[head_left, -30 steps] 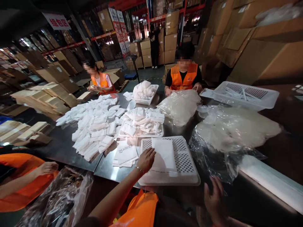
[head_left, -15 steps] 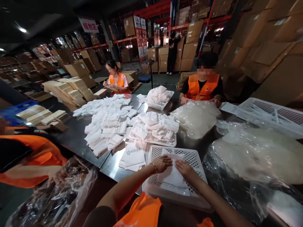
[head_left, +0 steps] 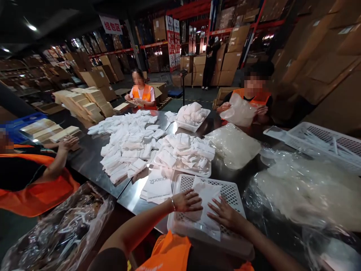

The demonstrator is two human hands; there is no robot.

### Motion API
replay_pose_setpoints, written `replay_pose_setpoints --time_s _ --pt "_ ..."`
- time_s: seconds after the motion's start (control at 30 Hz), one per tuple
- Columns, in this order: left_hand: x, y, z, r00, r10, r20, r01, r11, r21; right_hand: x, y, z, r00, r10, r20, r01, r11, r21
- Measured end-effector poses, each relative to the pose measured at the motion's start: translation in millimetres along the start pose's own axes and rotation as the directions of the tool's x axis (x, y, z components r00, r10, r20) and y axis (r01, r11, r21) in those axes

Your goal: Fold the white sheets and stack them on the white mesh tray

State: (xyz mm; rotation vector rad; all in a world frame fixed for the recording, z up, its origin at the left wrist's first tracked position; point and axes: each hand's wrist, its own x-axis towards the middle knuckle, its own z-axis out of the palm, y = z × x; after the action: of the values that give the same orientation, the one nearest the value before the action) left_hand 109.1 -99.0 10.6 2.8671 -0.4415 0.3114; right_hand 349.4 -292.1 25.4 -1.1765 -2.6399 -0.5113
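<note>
An upturned white perforated plastic basket [head_left: 225, 188] carries a flat white paper bag [head_left: 207, 205] on its meshed top; a shallow white tray [head_left: 197, 174] behind holds folded white packets; left hand [head_left: 186, 201] and right hand [head_left: 225, 215], fingers spread, press the bag flat, gripping nothing.
</note>
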Motion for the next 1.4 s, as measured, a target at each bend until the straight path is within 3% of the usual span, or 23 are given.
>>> replay_pose_setpoints --time_s 0.13,0.27,0.43,0.57,0.7,0.77,0.83,0.87,0.93,1.0,1.03,1.1,1.13,1.17,1.3,1.33,1.4 --pt "2.6 -4.6 4.6 0.997 -0.072 0.041 0.074 0.996 -0.055 2.9 -2.4 6.6 0.998 0.033 -0.054 -0.034 0.999 -0.019" --pt "2.2 -5.9 -7.1 0.987 -0.101 0.124 0.127 0.966 -0.226 -13.2 0.2 12.0 0.996 0.065 -0.065 -0.058 0.993 0.098" --pt "5.9 -0.8 -14.8 0.989 -0.124 0.079 0.146 0.898 -0.415 -19.1 5.6 10.1 0.998 0.032 -0.059 -0.022 0.986 0.167" --pt "7.5 1.3 -12.1 0.988 -0.144 0.048 0.151 0.886 -0.439 -9.7 -4.0 6.7 0.997 0.030 -0.071 -0.017 0.985 0.173" --pt "5.5 5.6 -13.8 0.980 -0.188 0.065 0.198 0.882 -0.427 -14.5 -20.8 13.5 0.977 0.196 -0.084 -0.162 0.939 0.303" --pt "6.0 11.6 -14.4 0.952 -0.304 -0.027 0.256 0.844 -0.471 -19.9 -29.2 19.9 0.901 0.413 -0.133 -0.337 0.859 0.385" --pt "9.1 19.4 -11.9 0.865 -0.476 -0.162 0.307 0.755 -0.579 -21.9 -35.7 24.6 0.761 0.626 -0.170 -0.490 0.726 0.481" --pt "11.7 23.4 -9.4 0.781 -0.591 -0.201 0.338 0.671 -0.660 -21.0 -37.9 25.5 0.680 0.711 -0.178 -0.548 0.655 0.520" --pt "17.7 29.9 -2.4 0.564 -0.808 -0.172 0.383 0.440 -0.812 -15.7 -40.4 23.4 0.556 0.811 -0.181 -0.616 0.549 0.566" --pt "23.2 34.1 5.1 0.382 -0.921 -0.083 0.393 0.243 -0.887 -7.9 -41.8 17.5 0.508 0.837 -0.203 -0.625 0.520 0.583" --pt "25.2 35.3 8.1 0.333 -0.941 -0.057 0.393 0.193 -0.899 -3.7 -42.8 14.0 0.510 0.832 -0.220 -0.609 0.530 0.591" --pt "27.1 36.8 11.7 0.305 -0.951 -0.047 0.391 0.169 -0.905 4.5 -46.4 8.2 0.508 0.832 -0.225 -0.576 0.522 0.628" --pt "27.2 37.5 12.0 0.298 -0.954 -0.042 0.387 0.161 -0.908 8.5 -49.0 6.4 0.470 0.858 -0.209 -0.583 0.479 0.656" --pt "27.0 38.2 11.4 0.296 -0.955 -0.039 0.382 0.155 -0.911 12.5 -51.7 5.5 0.398 0.899 -0.183 -0.602 0.407 0.687" --pt "26.3 42.4 2.6 0.341 -0.940 -0.022 0.301 0.131 -0.944 26.0 -59.9 8.0 -0.005 0.997 0.072 -0.623 -0.059 0.780" --pt "26.5 43.4 0.1 0.364 -0.931 -0.016 0.280 0.125 -0.952 28.1 -60.5 8.8 -0.066 0.989 0.132 -0.608 -0.145 0.780" --pt "27.5 45.2 -3.1 0.401 -0.916 -0.022 0.298 0.153 -0.942 30.6 -59.9 9.2 -0.128 0.973 0.193 -0.600 -0.231 0.766"
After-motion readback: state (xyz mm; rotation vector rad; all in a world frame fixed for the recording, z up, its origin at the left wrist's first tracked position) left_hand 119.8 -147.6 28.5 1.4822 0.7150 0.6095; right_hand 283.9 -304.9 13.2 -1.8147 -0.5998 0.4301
